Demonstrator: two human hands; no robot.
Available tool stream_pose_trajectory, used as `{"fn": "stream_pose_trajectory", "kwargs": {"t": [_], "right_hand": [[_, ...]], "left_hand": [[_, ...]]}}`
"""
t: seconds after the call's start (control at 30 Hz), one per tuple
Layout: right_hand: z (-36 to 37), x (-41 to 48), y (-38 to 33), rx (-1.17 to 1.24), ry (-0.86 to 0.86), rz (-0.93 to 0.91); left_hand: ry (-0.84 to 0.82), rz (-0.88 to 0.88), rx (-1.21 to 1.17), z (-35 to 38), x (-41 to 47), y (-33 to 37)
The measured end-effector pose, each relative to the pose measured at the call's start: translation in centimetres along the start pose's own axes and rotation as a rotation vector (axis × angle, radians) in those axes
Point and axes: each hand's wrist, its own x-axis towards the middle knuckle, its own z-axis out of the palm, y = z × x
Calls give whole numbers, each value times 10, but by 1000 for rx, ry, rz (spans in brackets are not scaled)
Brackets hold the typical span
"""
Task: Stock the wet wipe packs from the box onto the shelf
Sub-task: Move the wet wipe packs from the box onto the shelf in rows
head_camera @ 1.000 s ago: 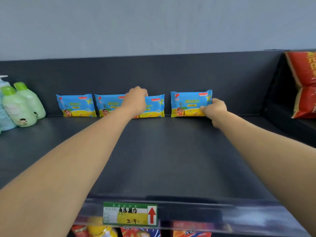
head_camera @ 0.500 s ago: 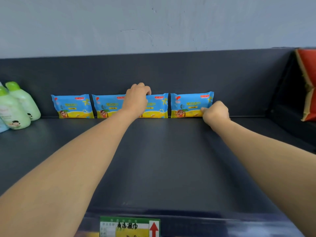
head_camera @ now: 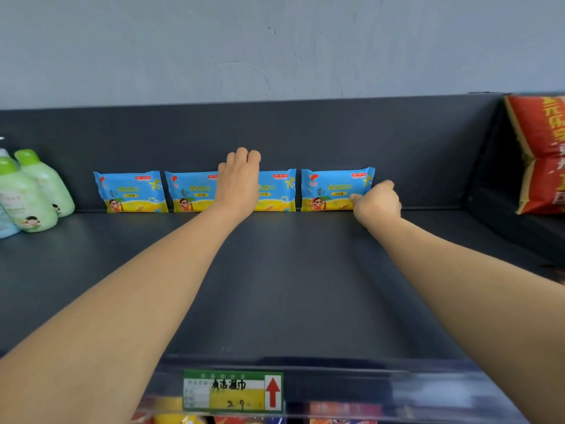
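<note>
Several blue and yellow wet wipe packs stand upright in a row against the back wall of the dark shelf [head_camera: 290, 286]. My left hand [head_camera: 240, 179] covers most of the third pack [head_camera: 278, 194], with its fingers curled over the pack's top edge. My right hand [head_camera: 377, 201] pinches the lower right corner of the fourth pack [head_camera: 333, 189], fingers curled. The first pack [head_camera: 131, 192] and the second pack [head_camera: 189, 194] stand free to the left. No box is in view.
Green lotion bottles [head_camera: 30, 197] stand at the shelf's left end. A red bag [head_camera: 541, 154] leans in the neighbouring bay on the right. A green and yellow price label [head_camera: 232, 391] sits on the front rail, with coloured goods below it.
The third pack has shifted right, closing the gap to the fourth, and both now stand against the back wall. My left fingers have climbed to the pack's top edge.
</note>
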Motion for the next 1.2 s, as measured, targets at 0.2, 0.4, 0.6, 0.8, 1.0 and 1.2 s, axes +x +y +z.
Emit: {"fn": "stream_pose_trajectory", "kwargs": {"t": [0.2, 0.4, 0.6, 0.8, 1.0, 1.2], "right_hand": [[-7, -18, -6, -21, 19, -113], [-29, -69, -4, -109, -55, -327], [-93, -138, 34, -128, -95, -562], [-166, -197, 126, -154, -95, -649], [-224, -257, 225, -109, -73, -733], [-209, -269, 344, -433, -429, -445]], "left_hand": [[8, 2, -87, -20, -20, 10], [-98, 66, -224, -44, -70, 41], [-86, 151, -310, -90, -136, 97], [-156, 196, -392, -117, -239, 176], [-424, 138, -447, -95, -343, 239], [-785, 29, -418, -34, -424, 281]]}}
